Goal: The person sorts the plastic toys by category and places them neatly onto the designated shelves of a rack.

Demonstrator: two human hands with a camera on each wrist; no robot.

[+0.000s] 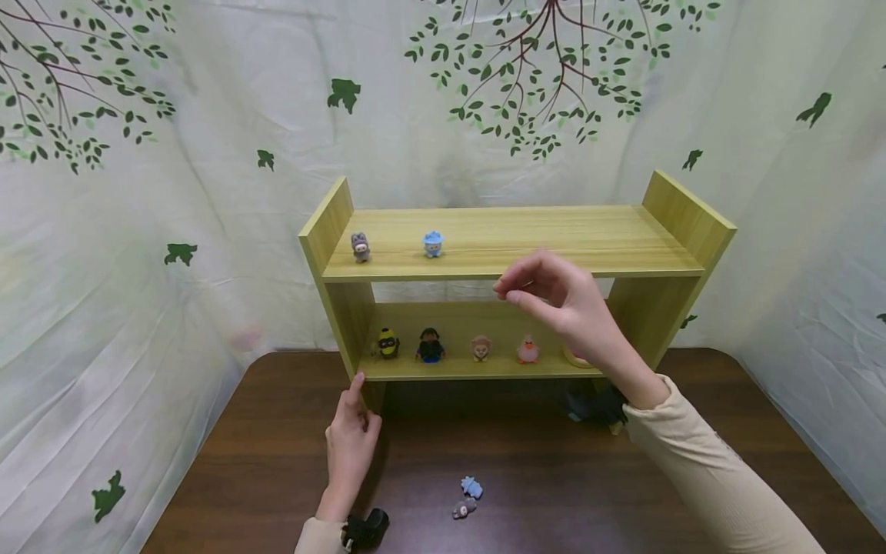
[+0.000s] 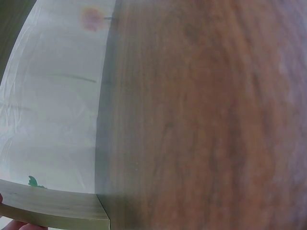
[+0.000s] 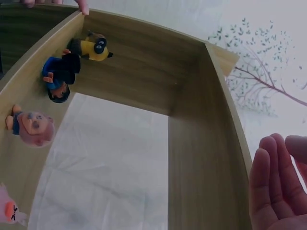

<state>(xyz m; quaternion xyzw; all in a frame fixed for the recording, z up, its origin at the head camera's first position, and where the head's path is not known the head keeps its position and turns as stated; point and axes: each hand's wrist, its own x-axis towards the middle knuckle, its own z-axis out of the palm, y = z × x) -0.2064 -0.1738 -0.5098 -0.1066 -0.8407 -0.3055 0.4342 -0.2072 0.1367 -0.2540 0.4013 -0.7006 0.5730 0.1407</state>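
Observation:
My left hand [image 1: 351,446] is at the lower left front of a small wooden shelf [image 1: 515,271]. Its index finger touches the front edge, and the left wrist view shows fingertips on both faces of the side panel [image 2: 53,203]. My right hand [image 1: 561,304] hovers before the upper board, fingers loosely bent, nothing visible between them and the thumb. Behind it on the upper board stand a grey figurine [image 1: 360,247] and a blue-hatted figurine [image 1: 433,244]. The lower board bears a yellow-and-black figurine [image 1: 388,344], a dark-clothed one [image 1: 431,346], a pinkish-brown one [image 1: 481,348] and a pink one [image 1: 528,350].
A light-blue figurine [image 1: 472,486] and a grey one [image 1: 464,508] lie on the brown table [image 1: 554,492] in front of the shelf. Something dark [image 1: 594,404] sits under the shelf's right end. My right forearm partly covers a round pale item [image 1: 574,358]. Leaf-patterned cloth [image 1: 228,92] hangs behind.

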